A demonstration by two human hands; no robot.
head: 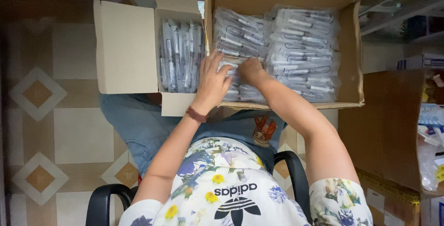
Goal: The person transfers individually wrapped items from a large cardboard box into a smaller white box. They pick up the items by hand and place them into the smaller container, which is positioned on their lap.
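The left hand (213, 80) and right hand (249, 71) dig into the packets (300, 45) in the big box (356, 55) at the top middle. I cannot tell if the fingers pinch any. The small box (125, 45), upper left, holds one row; many packets remain.

Large box (351, 45): matt brown corrugated cardboard. Small box (125, 45): same cardboard, paler flap. Packets (303, 45) in both: clear glossy plastic film, crinkled. Wrist strap (196, 114): brown, leather-like. Chair arms (99, 203): black glossy plastic. Floor tiles (74, 133): smooth, slight sheen.
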